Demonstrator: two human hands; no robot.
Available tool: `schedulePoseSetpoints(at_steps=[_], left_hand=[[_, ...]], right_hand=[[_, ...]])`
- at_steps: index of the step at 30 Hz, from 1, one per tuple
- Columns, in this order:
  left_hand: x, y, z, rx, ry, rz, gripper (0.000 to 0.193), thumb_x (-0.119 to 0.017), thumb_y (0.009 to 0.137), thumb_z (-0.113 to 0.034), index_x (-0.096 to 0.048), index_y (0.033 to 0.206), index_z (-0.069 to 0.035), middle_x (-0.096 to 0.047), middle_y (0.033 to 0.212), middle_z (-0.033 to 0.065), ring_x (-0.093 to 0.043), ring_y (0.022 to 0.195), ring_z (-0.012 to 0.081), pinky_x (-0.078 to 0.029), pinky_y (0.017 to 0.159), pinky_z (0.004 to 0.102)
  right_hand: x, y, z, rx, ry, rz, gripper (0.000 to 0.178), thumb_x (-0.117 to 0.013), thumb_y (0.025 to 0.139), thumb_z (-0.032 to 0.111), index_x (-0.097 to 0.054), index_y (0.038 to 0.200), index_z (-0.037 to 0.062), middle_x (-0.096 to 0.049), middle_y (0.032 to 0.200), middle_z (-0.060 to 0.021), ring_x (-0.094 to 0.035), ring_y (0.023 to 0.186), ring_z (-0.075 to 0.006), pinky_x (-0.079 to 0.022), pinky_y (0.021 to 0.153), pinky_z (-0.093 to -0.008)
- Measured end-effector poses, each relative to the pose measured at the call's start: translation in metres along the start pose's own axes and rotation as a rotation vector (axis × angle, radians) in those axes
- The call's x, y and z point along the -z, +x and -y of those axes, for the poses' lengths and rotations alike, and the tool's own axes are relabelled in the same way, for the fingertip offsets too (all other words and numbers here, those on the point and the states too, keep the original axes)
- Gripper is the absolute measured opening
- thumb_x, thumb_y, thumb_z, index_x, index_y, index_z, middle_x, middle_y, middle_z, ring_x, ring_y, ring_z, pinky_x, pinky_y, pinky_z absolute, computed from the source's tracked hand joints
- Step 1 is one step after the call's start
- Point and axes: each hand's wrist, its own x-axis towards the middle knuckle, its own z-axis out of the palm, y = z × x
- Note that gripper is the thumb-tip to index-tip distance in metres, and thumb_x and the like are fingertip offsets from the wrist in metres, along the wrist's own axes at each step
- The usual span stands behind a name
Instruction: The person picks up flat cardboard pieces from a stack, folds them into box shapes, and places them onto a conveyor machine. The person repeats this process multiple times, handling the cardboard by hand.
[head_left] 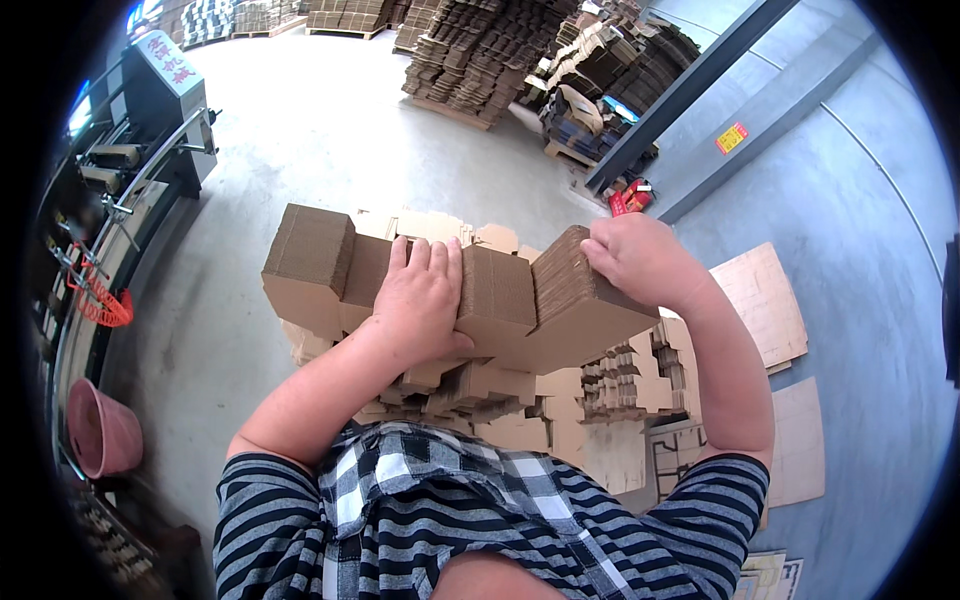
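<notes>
A thick bundle of die-cut brown cardboard blanks (500, 295) stands on edge in front of my chest, its layered edges facing up and notches between its raised blocks. My left hand (420, 300) lies across a recess left of the bundle's middle, fingers close together over the top and thumb on the near face. At the right end my right hand (635, 260) is closed, with its curled fingers against the upper corner; the fingertips are partly hidden. Beneath the bundle lie more stacked cardboard blanks (490, 390) with cut-out edges.
Left stands a machine (185, 110) with rails and an orange coiled hose (105, 305); a pink bucket (103, 430) is below it. Tall cardboard piles (480, 60) fill the back. A grey post (690, 90) and flat sheets (760, 305) are right.
</notes>
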Motion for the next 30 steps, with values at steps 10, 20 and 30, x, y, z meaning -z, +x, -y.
schedulePoseSetpoints(at_steps=[10,20,30], left_hand=[[0.000,0.000,0.000,0.013,-0.002,0.005,0.115,-0.072,0.065,-0.061,-0.025,0.142,0.010,-0.045,0.132,0.0208,-0.038,0.127,0.0331,-0.020,0.112,0.0484],[0.003,0.000,-0.001,-0.003,-0.012,0.009,0.113,-0.073,0.065,-0.061,-0.027,0.141,0.010,-0.045,0.133,0.0207,-0.038,0.127,0.0332,-0.020,0.112,0.0486],[0.002,0.001,-0.001,0.003,-0.032,-0.003,0.114,-0.073,0.065,-0.060,-0.026,0.141,0.010,-0.044,0.133,0.0213,-0.037,0.128,0.0336,-0.019,0.113,0.0489]], right_hand=[[0.000,0.000,-0.014,-0.067,0.282,-0.333,0.021,-0.058,0.085,0.025,-0.062,0.077,0.0059,-0.066,0.078,-0.0122,-0.063,0.077,-0.0310,-0.050,0.069,-0.0401],[-0.020,0.013,0.006,-0.005,0.035,-0.344,0.016,-0.061,0.082,0.021,-0.059,0.075,0.0069,-0.061,0.075,-0.0111,-0.062,0.075,-0.0317,-0.049,0.066,-0.0427],[-0.010,0.004,-0.014,-0.226,-0.195,-0.399,0.025,-0.056,0.087,0.028,-0.059,0.076,0.0052,-0.063,0.075,-0.0133,-0.063,0.073,-0.0327,-0.049,0.062,-0.0442]])
